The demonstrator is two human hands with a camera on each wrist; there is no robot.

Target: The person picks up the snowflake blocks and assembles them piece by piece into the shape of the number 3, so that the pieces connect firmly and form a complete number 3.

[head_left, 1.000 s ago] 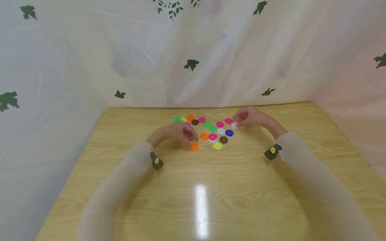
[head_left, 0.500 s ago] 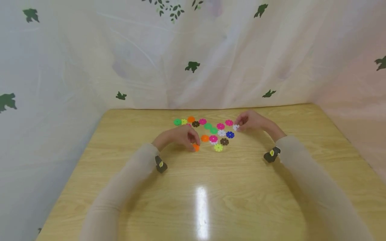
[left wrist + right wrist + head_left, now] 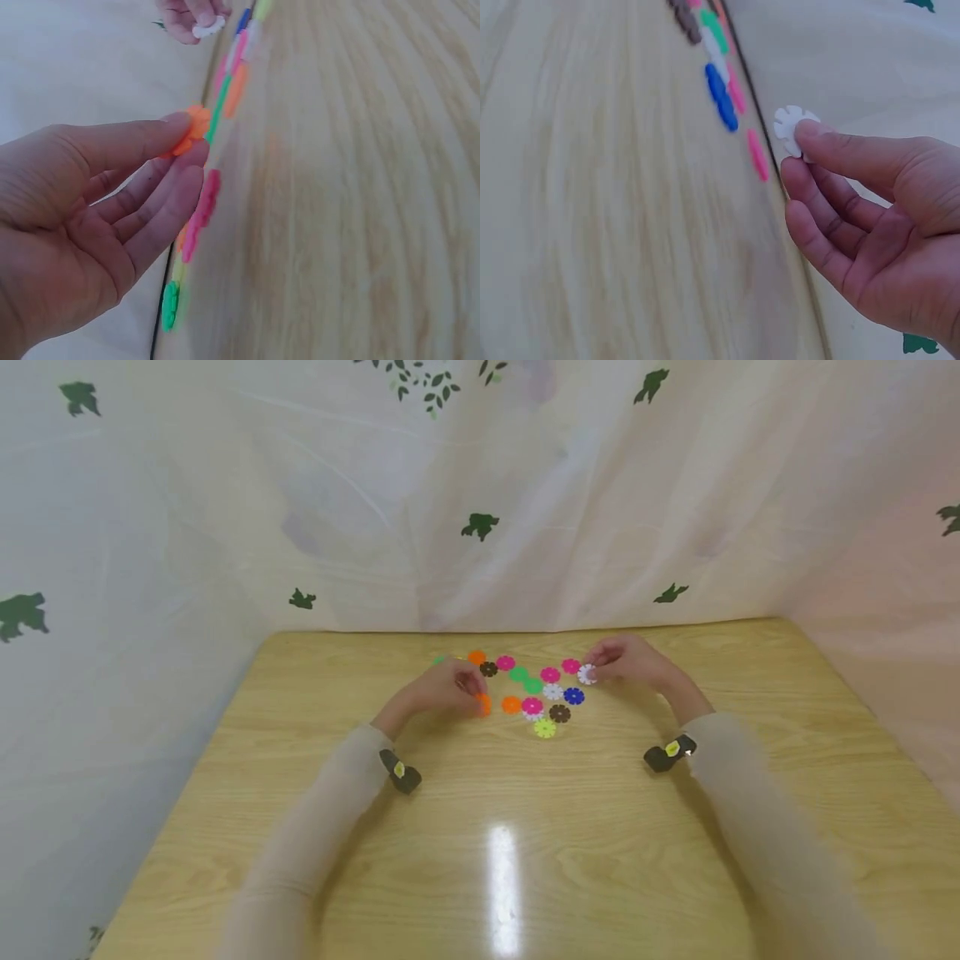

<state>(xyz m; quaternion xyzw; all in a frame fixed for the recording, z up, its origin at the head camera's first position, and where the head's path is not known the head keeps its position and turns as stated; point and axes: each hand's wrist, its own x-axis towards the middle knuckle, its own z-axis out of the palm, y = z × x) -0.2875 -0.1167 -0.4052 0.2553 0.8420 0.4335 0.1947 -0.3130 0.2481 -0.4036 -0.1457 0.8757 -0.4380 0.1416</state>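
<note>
My left hand pinches an orange notched plastic disc between thumb and fingertips, raised over the table. On the other side of the cluster, my right hand holds a white notched disc by its edge, thumb against its face. Between the hands lie several flat discs: an orange one, a pink one overlapping a white one, a blue one, a brown one and a yellow one. The left hand covers part of the group's left end in the head view.
The discs lie toward the far side of a wooden table. A pale curtain with green leaf prints hangs behind the far edge and along the sides. A dark camera is strapped to the left wrist, another to the right.
My left hand has picked up the orange disc from the table's near side of the group and moved it up and away. The right hand keeps its white disc, turned more toward the head camera.
</note>
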